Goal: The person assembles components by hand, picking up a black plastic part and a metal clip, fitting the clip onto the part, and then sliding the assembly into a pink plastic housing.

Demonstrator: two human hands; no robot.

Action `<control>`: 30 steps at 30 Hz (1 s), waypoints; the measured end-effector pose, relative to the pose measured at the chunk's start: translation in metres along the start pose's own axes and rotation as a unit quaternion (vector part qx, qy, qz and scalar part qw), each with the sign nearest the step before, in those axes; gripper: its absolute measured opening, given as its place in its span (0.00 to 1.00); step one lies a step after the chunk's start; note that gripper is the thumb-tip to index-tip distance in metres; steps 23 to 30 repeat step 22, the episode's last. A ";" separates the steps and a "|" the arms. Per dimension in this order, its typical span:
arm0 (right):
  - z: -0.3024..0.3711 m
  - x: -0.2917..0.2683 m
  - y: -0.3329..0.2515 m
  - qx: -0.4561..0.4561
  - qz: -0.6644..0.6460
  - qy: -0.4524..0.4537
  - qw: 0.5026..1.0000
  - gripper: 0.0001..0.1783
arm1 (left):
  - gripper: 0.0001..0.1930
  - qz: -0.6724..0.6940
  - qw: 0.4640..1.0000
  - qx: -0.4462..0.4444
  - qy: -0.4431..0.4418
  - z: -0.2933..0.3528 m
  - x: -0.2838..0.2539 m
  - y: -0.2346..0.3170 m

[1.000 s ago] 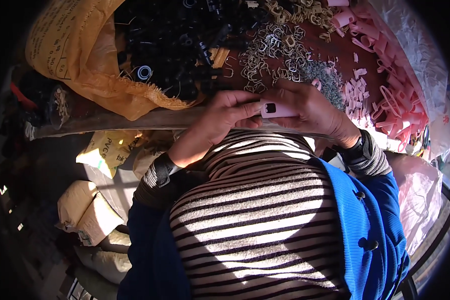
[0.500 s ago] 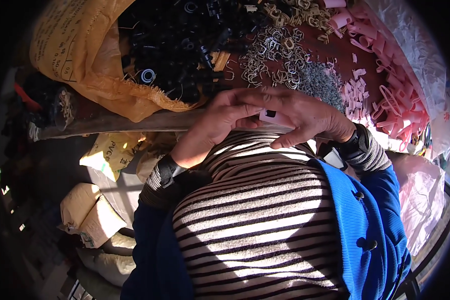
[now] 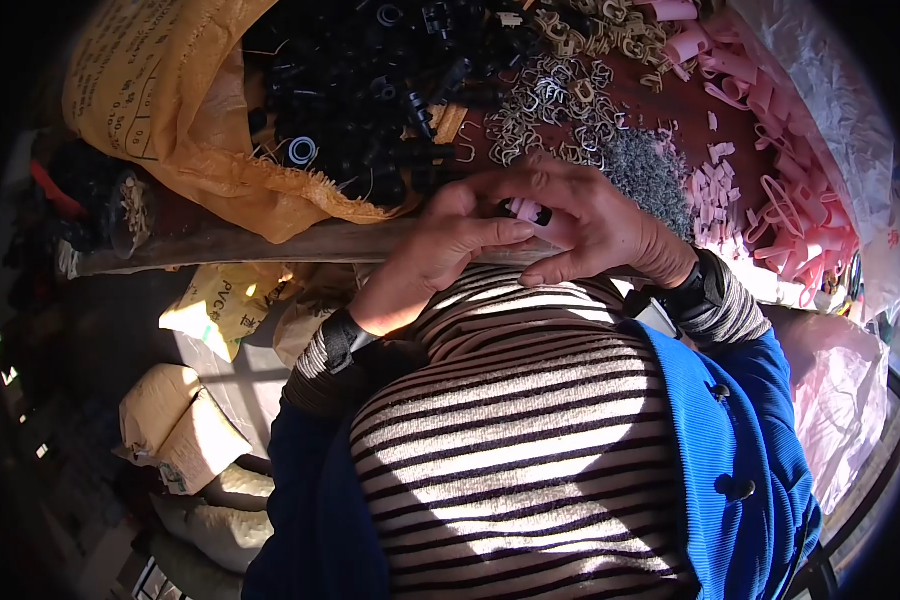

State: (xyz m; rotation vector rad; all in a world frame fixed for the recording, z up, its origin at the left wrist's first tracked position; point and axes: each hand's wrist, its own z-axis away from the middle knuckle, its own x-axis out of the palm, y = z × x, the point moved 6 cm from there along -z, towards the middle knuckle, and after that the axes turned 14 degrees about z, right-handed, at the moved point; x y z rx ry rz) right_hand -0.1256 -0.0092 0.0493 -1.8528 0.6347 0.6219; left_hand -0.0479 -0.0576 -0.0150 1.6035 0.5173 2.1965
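A small pink and black plastic part is between my two hands, at the near edge of the work table. My left hand grips it from the left, the thumb stretched along its near side. My right hand curls around it from the other side, fingers bent over the top and thumb lower and apart. The two sets of fingertips overlap at the far side, so part of the piece is hidden. Just beyond my hands lie loose U-shaped metal clips and a heap of tiny grey metal pieces.
Black plastic fittings spill from an orange woven sack at the far left. Pink plastic parts and small pink tabs lie at the right. Brass-coloured clips sit farther back. A wooden edge borders the table.
The part has turned between my hands; more of its black portion and a pink middle now show. My right thumb has moved slightly left and up, and the right fingers are more curled.
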 end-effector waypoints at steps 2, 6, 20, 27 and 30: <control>0.001 0.001 0.002 0.012 -0.002 0.000 1.000 0.31 | 0.21 0.004 1.000 0.001 -0.009 -0.001 0.001 0.001; 0.000 0.003 0.004 0.032 -0.011 -0.002 0.999 0.27 | 0.21 0.001 1.000 0.004 -0.023 -0.001 -0.001 -0.001; 0.002 0.005 0.002 0.030 -0.023 0.001 0.999 0.25 | 0.20 -0.025 0.999 -0.002 -0.027 -0.001 0.006 -0.003; 0.004 0.000 0.000 0.050 -0.012 0.011 0.999 0.24 | 0.20 -0.023 0.999 -0.011 -0.038 -0.009 0.012 -0.004; 0.004 0.000 0.000 0.050 -0.012 0.011 0.999 0.24 | 0.20 -0.023 0.999 -0.011 -0.038 -0.009 0.012 -0.004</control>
